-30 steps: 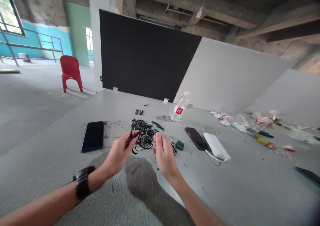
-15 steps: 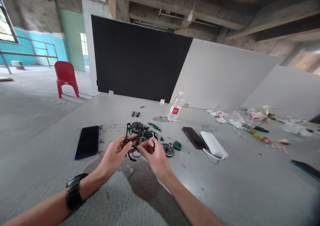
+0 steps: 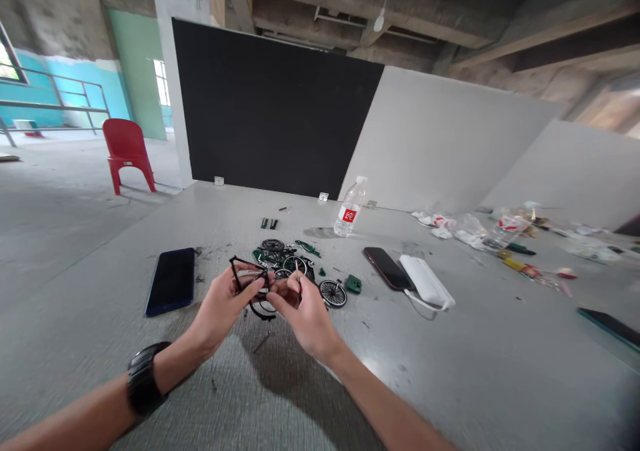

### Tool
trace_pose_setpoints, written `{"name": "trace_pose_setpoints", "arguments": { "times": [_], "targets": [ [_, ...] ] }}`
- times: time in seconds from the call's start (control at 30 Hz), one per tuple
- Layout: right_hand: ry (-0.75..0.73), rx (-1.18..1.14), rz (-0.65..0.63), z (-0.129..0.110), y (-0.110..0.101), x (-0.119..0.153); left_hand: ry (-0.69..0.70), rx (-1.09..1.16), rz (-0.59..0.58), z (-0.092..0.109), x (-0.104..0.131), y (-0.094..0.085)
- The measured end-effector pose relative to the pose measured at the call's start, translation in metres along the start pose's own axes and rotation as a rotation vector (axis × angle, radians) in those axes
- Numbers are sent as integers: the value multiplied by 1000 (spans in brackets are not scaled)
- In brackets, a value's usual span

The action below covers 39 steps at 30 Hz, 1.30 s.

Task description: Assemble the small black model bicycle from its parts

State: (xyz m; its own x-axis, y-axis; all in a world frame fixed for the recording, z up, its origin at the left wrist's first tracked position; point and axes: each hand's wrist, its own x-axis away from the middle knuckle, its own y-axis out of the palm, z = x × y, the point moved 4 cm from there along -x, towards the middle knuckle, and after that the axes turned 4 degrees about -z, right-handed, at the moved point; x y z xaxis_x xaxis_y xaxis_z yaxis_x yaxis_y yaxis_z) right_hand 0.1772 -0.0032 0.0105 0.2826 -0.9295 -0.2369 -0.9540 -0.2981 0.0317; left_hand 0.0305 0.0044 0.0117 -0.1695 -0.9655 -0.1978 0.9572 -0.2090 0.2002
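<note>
Head view: left hand (image 3: 220, 304) fingers pinch a black bicycle frame (image 3: 249, 276) at their 12 o'clock; right hand (image 3: 305, 314) fingers grip its lower end.

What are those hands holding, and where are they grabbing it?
The left hand pinches a small black bicycle frame at its near end. The right hand meets it there, with a thin rod in its fingertips. The exact grip is too small to tell.
</note>
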Motion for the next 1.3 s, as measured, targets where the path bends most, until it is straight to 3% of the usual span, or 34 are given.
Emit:
{"name": "trace_pose_setpoints", "arguments": {
  "times": [0.3,0.6,0.8,1.3],
  "targets": [
    [-45,130,-7,-3,3,3,39,-50,10,-4,-3,-6],
    [-98,214,23,-6,0,4,-35,42,-19,-6,-1,-3],
    [-104,216,19,-7,0,4,-97,46,-7,-3,0,0],
    [-67,210,22,-9,1,2,-80,-23,-16,-3,2,-3]
  ]
}}
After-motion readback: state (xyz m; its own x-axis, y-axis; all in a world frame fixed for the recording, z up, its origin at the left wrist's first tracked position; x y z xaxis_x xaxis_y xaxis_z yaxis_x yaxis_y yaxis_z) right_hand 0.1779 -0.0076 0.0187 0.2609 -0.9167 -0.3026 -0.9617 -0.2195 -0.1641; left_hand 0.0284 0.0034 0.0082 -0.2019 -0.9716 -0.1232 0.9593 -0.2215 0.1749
